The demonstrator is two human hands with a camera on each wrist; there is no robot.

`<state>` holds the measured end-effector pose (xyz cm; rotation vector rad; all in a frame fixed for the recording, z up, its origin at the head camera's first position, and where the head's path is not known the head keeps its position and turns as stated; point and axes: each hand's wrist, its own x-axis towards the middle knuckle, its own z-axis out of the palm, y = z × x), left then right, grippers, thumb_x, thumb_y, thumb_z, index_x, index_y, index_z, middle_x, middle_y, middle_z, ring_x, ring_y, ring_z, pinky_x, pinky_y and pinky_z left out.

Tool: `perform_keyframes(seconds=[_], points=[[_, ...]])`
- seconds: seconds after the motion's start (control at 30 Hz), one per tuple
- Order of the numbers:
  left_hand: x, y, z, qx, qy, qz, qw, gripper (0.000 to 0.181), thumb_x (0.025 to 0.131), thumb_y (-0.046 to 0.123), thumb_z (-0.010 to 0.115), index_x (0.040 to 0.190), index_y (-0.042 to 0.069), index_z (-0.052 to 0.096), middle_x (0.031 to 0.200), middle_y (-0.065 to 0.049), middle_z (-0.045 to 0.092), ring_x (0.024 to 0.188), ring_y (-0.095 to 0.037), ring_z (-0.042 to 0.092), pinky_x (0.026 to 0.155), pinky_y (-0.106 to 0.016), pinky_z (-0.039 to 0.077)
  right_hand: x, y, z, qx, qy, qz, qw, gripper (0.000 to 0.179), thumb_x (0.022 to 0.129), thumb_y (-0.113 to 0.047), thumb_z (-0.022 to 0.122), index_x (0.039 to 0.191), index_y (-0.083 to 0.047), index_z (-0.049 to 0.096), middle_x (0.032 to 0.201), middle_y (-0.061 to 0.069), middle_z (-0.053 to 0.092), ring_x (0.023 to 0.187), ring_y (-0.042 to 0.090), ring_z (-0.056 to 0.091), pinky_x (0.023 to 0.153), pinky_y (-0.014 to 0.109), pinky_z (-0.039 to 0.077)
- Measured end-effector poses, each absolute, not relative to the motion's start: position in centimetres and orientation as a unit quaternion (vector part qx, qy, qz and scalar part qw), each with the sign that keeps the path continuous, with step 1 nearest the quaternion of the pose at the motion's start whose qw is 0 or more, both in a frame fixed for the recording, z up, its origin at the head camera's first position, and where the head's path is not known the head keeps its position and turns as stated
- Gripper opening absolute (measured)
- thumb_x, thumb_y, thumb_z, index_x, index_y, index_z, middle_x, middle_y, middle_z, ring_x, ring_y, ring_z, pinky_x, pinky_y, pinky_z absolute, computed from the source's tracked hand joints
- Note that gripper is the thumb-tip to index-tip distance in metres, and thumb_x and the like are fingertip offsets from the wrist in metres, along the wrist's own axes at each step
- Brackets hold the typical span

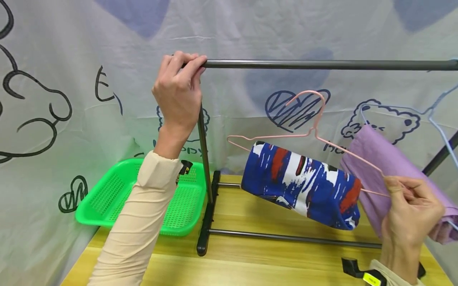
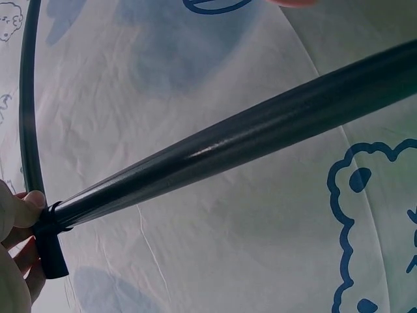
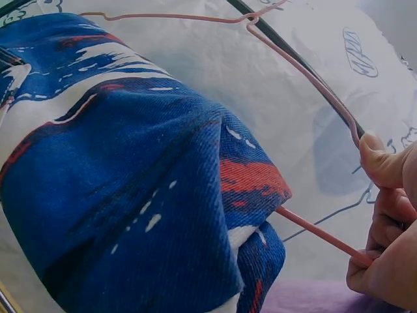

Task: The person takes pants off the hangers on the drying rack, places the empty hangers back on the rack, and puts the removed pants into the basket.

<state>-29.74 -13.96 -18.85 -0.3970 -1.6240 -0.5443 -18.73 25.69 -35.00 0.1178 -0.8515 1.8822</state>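
A pale grey, creased cloth [image 1: 229, 24] fills my background from side to side. I see soft blue blotches [image 1: 137, 14] at the top, left of centre and in the right corner. Thick black outlines [image 1: 70, 108] run down the left edge, an E [image 1: 103, 84] beside them. Right of centre is a hatched heart [image 1: 286, 115], then a bear [image 1: 393, 119]. Across the bottom stretches my yellow, wood-grained table [image 1: 200, 270]. The light is even, greenish on the cloth at left.

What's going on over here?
A person's left hand grips the left end of a dark bar, while the right hand holds a pink hanger by one end, a patterned cloth folded over it. That hanger's hook is free of the bar. A purple cloth hangs on a blue hanger to the right.
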Motion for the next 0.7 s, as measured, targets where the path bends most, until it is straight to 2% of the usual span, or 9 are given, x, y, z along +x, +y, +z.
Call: perform_keyframes(seconds=[0.13, 0.27, 0.4, 0.7], points=[[-29.7, -13.9, -18.8, -0.171, -0.713, -0.239, 0.636, 0.026, 0.101, 0.031, 0.064, 0.109, 0.015, 0.083, 0.104, -0.001, 0.074, 0.098, -0.023, 0.064, 0.077, -0.04, 0.057, -18.5, 25.2, -35.8, 0.066, -0.392, 0.76, 0.513, 0.011, 0.075, 0.034, 0.066, 0.078, 0.034, 0.056, 0.062, 0.014, 0.067, 0.049, 0.006, 0.05, 0.05, 0.012, 0.042], [-29.5, -13.9, -18.7, -0.163, -0.717, -0.239, 0.634, 0.025, 0.1, 0.03, 0.065, 0.108, 0.016, 0.083, 0.104, 0.0, 0.074, 0.098, -0.022, 0.065, 0.076, -0.041, 0.057, -18.4, 24.6, -36.3, 0.08, -0.412, 0.752, 0.508, 0.018, 0.075, 0.031, 0.069, 0.08, 0.037, 0.053, 0.062, 0.013, 0.066, 0.052, 0.006, 0.049, 0.05, 0.012, 0.04], [-29.3, -14.1, -18.8, -0.163, -0.718, -0.238, 0.633, 0.025, 0.1, 0.03, 0.065, 0.108, 0.015, 0.083, 0.104, -0.001, 0.074, 0.097, -0.022, 0.065, 0.076, -0.041, 0.057, -18.7, 24.4, -36.8, 0.087, -0.396, 0.777, 0.481, 0.015, 0.075, 0.03, 0.071, 0.078, 0.033, 0.057, 0.061, 0.016, 0.065, 0.052, 0.009, 0.049, 0.049, 0.013, 0.04], [-29.2, -14.0, -18.4, -0.165, -0.727, -0.235, 0.623, 0.021, 0.099, 0.028, 0.068, 0.108, 0.017, 0.083, 0.103, 0.001, 0.074, 0.096, -0.023, 0.064, 0.07, -0.044, 0.056, -18.9, 24.2, -37.1, 0.095, -0.359, 0.808, 0.457, 0.008, 0.075, 0.034, 0.066, 0.076, 0.031, 0.059, 0.064, 0.019, 0.067, 0.053, 0.01, 0.05, 0.05, 0.014, 0.044]])
